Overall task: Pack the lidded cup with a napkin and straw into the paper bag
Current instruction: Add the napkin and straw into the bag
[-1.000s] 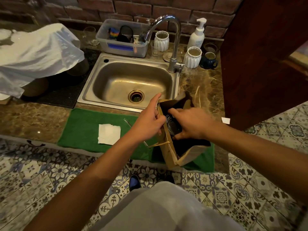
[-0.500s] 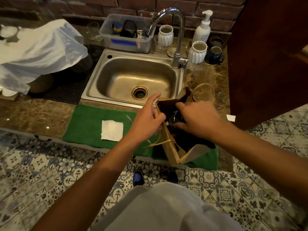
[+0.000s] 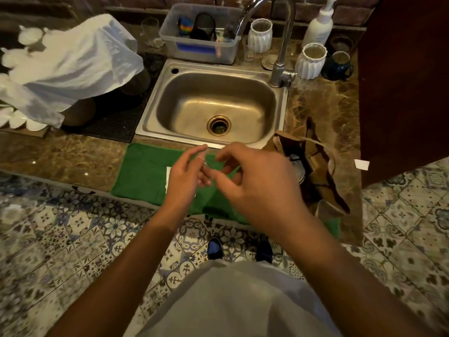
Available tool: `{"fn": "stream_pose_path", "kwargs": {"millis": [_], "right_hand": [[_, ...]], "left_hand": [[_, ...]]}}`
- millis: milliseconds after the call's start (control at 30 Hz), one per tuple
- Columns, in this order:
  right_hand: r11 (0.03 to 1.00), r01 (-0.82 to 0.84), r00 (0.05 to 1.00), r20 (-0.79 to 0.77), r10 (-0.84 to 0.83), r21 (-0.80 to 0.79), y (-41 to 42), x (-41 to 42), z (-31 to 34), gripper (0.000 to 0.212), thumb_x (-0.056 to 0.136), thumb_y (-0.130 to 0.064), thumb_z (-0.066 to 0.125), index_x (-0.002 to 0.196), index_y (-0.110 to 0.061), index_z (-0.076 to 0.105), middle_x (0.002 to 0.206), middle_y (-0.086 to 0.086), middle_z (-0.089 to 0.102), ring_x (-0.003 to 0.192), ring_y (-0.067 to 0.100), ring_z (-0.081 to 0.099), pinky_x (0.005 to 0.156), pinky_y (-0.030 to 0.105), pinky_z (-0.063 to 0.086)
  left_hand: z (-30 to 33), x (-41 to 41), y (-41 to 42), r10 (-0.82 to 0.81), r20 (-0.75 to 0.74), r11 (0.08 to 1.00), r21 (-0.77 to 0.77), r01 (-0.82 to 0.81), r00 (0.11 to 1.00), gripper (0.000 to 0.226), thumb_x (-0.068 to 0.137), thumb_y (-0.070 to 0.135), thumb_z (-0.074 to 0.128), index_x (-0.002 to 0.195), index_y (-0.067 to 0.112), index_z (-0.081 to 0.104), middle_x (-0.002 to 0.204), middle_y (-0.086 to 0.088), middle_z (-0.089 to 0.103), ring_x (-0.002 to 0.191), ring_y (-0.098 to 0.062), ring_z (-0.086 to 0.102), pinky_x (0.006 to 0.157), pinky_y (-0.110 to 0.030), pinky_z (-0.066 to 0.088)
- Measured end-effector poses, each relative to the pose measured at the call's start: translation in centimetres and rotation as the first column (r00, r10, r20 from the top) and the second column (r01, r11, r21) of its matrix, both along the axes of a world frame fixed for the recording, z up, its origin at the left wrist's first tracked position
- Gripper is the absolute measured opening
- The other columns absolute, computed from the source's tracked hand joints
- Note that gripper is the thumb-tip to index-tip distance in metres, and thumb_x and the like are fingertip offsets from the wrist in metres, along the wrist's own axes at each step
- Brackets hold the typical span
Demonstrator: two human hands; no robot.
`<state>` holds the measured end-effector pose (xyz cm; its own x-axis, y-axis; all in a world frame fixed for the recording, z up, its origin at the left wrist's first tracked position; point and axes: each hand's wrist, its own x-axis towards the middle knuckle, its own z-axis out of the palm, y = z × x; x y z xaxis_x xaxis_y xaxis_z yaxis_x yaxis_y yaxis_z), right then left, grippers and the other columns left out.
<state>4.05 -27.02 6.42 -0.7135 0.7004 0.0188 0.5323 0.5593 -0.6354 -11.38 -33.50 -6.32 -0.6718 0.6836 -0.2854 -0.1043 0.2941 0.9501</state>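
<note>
Cup [image 3: 297,167] bagged; both hands [image 3: 255,186] hover over the napkin [image 3: 168,171], left nearer, fingers [image 3: 194,156] loosely apart, empty.

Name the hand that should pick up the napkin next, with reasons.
Left. The left hand hangs right over the white napkin on the green mat, partly covering it. The right hand is nearer the paper bag, so it could steady the bag's opening instead.

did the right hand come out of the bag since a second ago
Yes. The right hand has left the paper bag and now sits to its left over the green mat, beside the left hand, in front of the sink.
</note>
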Motion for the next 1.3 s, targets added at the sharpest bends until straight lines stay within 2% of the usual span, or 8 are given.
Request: {"fn": "stream_pose_path", "kwargs": {"millis": [200,300,400,633,833,967,1133,1300], "right_hand": [[0.990,-0.017,0.966,0.255,0.052,-0.138,-2.7,-5.7,-9.4,0.039,0.095,-0.041,0.063,0.132,-0.028,0.059,0.130,-0.003,0.068,0.109,0.021,0.068,0.090,0.041,0.057],[0.984,0.098,0.923,0.384,-0.033,-0.151,-2.3,-7.3,-14.4,0.053,0.095,-0.040,0.063,0.144,-0.025,0.049,0.138,0.002,0.061,0.115,0.026,0.065,0.089,0.040,0.055],[0.965,0.211,0.867,0.485,-0.112,-0.155,-1.2,-8.1,-17.8,0.060,0.095,-0.039,0.063,0.149,-0.021,0.041,0.139,0.006,0.055,0.114,0.030,0.064,0.087,0.040,0.052],[0.943,0.303,0.761,0.631,-0.154,-0.135,-0.8,-8.6,-22.6,0.046,0.094,-0.032,0.065,0.132,-0.012,0.051,0.131,0.013,0.056,0.112,0.038,0.063,0.084,0.039,0.050],[0.914,0.388,0.710,0.671,-0.216,-0.116,-0.6,-8.0,-24.2,0.034,0.090,-0.027,0.065,0.120,-0.010,0.061,0.121,0.013,0.067,0.107,0.036,0.067,0.080,0.035,0.051],[0.877,0.469,0.715,0.625,-0.311,-0.100,-0.3,-7.4,-24.5,0.041,0.092,-0.030,0.066,0.124,-0.009,0.050,0.116,0.016,0.069,0.105,0.040,0.068,0.076,0.036,0.047],[0.900,0.428,0.691,0.671,-0.268,-0.081,0.0,-6.7,-24.7,0.028,0.094,-0.026,0.060,0.118,-0.012,0.063,0.117,0.015,0.070,0.106,0.038,0.067,0.080,0.035,0.049],[0.913,0.408,0.745,0.587,-0.317,-0.025,0.0,-5.9,-24.4,0.020,0.095,-0.024,0.060,0.110,-0.019,0.072,0.116,0.011,0.066,0.101,0.036,0.068,0.079,0.036,0.052]], "left_hand": [[-7.6,-7.4,-5.0,0.089,-0.199,0.951,-0.274,-0.142,0.976,0.044,0.101,0.024,0.060,0.144,0.020,0.052,0.126,-0.011,0.066,0.099,-0.018,0.067,0.071,-0.019,0.052],[-10.5,-9.8,-6.5,0.016,-0.293,0.917,-0.377,-0.131,0.956,0.058,0.098,0.029,0.064,0.151,0.018,0.044,0.135,-0.011,0.060,0.109,-0.019,0.061,0.095,-0.037,0.054],[-12.3,-11.3,-6.5,-0.032,-0.271,0.906,-0.414,-0.086,0.962,0.069,0.095,0.033,0.069,0.155,0.021,0.037,0.141,-0.011,0.056,0.113,-0.023,0.063,0.099,-0.044,0.053],[-14.5,-12.9,-5.5,-0.165,-0.302,0.862,-0.507,-0.011,0.939,0.075,0.091,0.035,0.073,0.155,0.020,0.037,0.114,-0.009,0.065,0.104,-0.026,0.063,0.092,-0.043,0.053],[-14.4,-13.2,-4.8,-0.292,-0.257,0.810,-0.579,0.096,0.921,0.064,0.091,0.034,0.075,0.146,0.015,0.049,0.091,-0.004,0.066,0.091,-0.028,0.067,0.079,-0.041,0.055],[-13.7,-13.4,-4.4,-0.356,-0.271,0.791,-0.597,0.134,0.894,0.041,0.094,0.030,0.071,0.127,0.006,0.065,0.107,-0.014,0.074,0.099,-0.033,0.069,0.082,-0.040,0.054],[-12.7,-13.2,-4.5,-0.299,-0.216,0.837,-0.526,0.147,0.930,0.027,0.097,0.027,0.067,0.107,0.002,0.071,0.102,-0.018,0.074,0.095,-0.036,0.069,0.085,-0.046,0.057],[-10.2,-12.6,-5.4,-0.225,-0.067,0.881,-0.441,0.173,0.972,0.023,0.101,0.026,0.062,0.114,0.008,0.066,0.106,-0.013,0.072,0.100,-0.031,0.069,0.090,-0.048,0.057]]}}
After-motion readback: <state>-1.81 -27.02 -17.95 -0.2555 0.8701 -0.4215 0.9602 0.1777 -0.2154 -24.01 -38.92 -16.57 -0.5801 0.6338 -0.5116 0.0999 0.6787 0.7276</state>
